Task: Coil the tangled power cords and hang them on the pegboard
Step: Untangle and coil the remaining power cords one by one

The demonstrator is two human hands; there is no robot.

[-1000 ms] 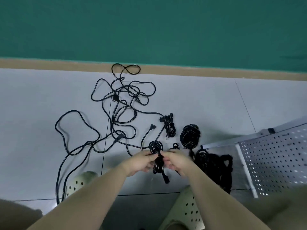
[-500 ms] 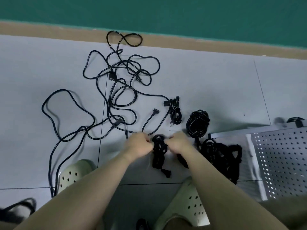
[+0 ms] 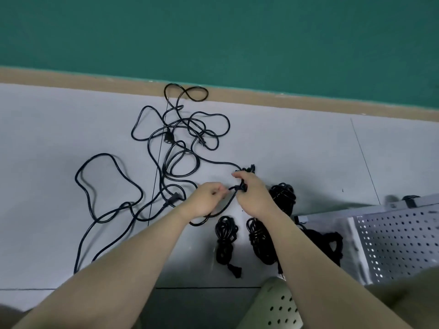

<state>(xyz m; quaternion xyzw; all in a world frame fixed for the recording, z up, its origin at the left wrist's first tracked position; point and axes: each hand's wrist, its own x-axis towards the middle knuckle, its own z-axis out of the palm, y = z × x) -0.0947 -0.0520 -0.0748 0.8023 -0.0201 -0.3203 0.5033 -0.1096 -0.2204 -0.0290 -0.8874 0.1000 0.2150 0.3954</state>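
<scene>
Head view, looking down at the floor point(image 3: 59, 129): both hands are in on a small power cord bundle point(image 3: 242, 186). The right hand point(image 3: 253, 193) curls round it, fingers gripping the black loops, while the left hand point(image 3: 207, 198) pinches a strand coming off its side. Beyond them the tangled cords point(image 3: 180, 148) sprawl loose across the tiles, well apart from the pegboard point(image 3: 392, 238) lying at the right. Three finished coils sit close by: one point(image 3: 225, 243) beneath the hands, another point(image 3: 259, 243) beside it, a third point(image 3: 283, 198) just past the right wrist. These cords look light, limp but springy, likely to unwind, so pinching near the wrapped waist should hold best.
</scene>
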